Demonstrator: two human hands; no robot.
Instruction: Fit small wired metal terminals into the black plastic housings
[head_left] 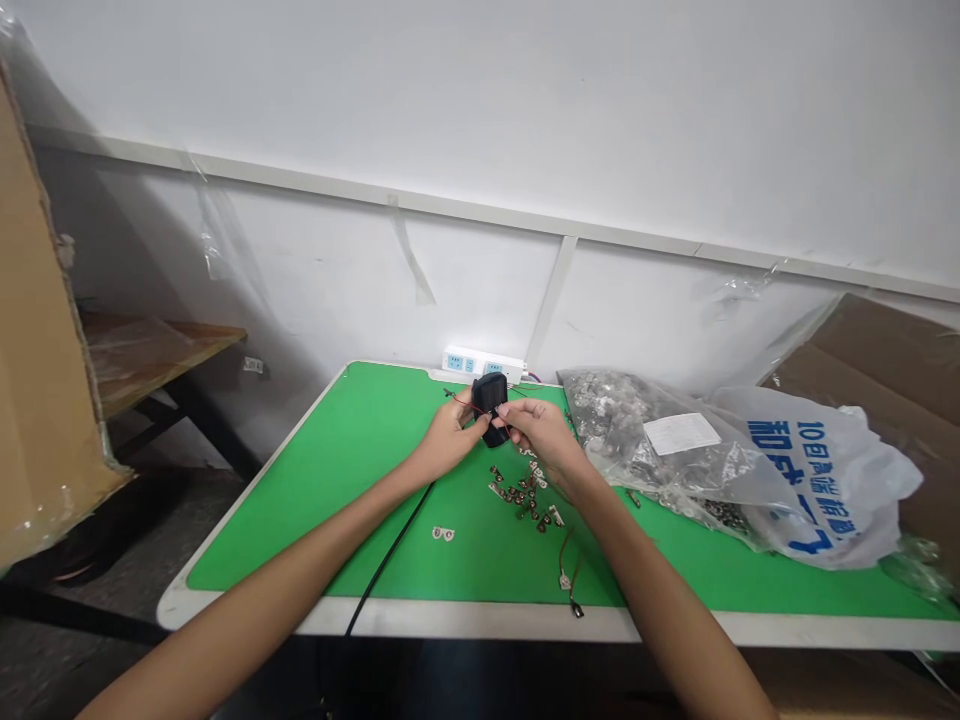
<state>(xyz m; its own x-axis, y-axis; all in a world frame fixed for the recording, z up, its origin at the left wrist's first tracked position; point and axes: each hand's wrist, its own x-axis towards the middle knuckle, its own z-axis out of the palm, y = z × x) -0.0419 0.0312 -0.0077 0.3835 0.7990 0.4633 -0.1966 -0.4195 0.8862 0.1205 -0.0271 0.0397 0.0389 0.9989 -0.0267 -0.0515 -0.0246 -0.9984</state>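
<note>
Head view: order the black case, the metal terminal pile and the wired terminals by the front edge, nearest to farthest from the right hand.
1. Black case: touching the right hand.
2. Metal terminal pile: below that hand, mid-table.
3. Wired terminals: front edge.

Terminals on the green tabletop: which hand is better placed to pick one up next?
Right, probably: the right hand sits nearest the terminals; the left hand is farther off. Both hands are on the black housing.

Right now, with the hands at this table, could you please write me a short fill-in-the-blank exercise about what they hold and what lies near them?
The left hand and the right hand hold a ____ box between them.
A thin ____ wire comes from the box.
The bag of metal parts lies to the ____ of the hands.

Missing words: black; red; right.
</note>
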